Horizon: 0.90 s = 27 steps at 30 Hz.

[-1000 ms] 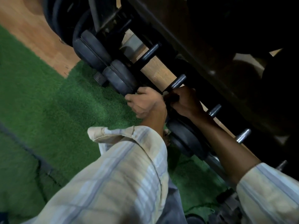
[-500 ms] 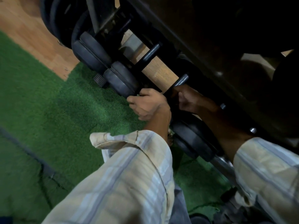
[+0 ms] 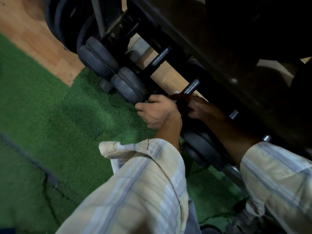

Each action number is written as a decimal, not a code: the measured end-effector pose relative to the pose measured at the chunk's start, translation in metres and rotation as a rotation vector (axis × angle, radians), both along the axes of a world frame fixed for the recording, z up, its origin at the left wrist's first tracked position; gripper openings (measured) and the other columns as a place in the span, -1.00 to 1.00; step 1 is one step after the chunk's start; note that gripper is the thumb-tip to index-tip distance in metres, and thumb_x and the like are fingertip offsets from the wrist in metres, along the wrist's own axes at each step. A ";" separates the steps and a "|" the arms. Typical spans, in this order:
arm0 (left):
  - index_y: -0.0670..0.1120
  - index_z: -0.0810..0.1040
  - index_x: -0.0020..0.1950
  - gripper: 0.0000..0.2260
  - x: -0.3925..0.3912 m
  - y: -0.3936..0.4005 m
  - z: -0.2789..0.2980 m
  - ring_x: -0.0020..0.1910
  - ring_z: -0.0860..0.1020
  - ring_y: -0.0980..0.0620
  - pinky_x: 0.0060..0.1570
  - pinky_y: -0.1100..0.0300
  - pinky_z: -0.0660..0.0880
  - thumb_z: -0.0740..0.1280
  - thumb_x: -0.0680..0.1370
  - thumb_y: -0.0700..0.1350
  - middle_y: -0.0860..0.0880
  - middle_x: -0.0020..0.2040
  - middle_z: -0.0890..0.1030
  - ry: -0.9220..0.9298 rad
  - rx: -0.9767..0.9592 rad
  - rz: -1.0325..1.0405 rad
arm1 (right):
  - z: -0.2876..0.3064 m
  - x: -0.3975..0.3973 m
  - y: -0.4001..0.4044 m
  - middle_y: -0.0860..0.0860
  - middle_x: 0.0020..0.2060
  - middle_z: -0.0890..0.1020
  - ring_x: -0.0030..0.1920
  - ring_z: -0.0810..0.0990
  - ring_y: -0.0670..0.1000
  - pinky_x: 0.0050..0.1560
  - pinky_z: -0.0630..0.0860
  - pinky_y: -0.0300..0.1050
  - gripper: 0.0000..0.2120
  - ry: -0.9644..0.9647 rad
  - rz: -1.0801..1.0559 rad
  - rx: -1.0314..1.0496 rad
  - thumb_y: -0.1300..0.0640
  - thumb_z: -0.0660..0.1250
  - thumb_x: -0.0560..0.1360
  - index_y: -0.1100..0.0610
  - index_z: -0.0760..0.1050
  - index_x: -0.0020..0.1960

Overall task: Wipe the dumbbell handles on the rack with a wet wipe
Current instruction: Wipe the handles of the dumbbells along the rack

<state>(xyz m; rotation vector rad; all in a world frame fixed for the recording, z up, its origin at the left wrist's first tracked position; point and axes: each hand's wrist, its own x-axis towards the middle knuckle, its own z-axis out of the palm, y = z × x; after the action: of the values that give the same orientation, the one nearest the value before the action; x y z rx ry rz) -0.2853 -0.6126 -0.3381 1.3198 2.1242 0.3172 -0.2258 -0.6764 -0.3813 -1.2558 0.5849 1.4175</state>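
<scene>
We see a dark rack (image 3: 211, 53) crossing green turf (image 3: 50, 115), with black dumbbells (image 3: 128, 85) lined along its low rail. Our left hand (image 3: 157, 110) curls beside one dumbbell head; what it grips, we cannot tell. Our right hand (image 3: 200, 107), close beside it, wraps the near end of a dumbbell handle (image 3: 190, 86), where a scrap of white wipe (image 3: 176, 92) shows.

rack (image 3: 219, 53) at 1 o'clock, over dumbbells | dumbbells (image 3: 128, 85) in a row from 11 to 4 o'clock, handles (image 3: 190, 86) running under rack | left hand (image 3: 157, 112) at centre, beside right hand (image 3: 199, 107) on a handle | turf (image 3: 50, 115) at 8 o'clock, before the row
</scene>
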 end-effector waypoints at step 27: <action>-0.17 0.39 0.21 -0.69 0.003 0.002 -0.001 0.13 0.55 -0.30 0.07 -0.17 0.45 0.19 0.54 -0.04 -0.22 0.14 0.54 0.056 -0.006 -0.025 | -0.013 0.007 -0.016 -0.01 -0.29 0.73 -0.36 0.63 -0.10 -0.31 0.55 -0.16 -0.83 -0.479 -0.606 -0.648 0.04 0.54 0.47 0.12 0.63 -0.17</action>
<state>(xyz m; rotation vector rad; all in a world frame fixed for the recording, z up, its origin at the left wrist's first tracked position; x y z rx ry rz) -0.2826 -0.6110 -0.3389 1.3654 2.1513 0.2667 -0.2190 -0.6923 -0.3940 -1.6596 1.0198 0.3953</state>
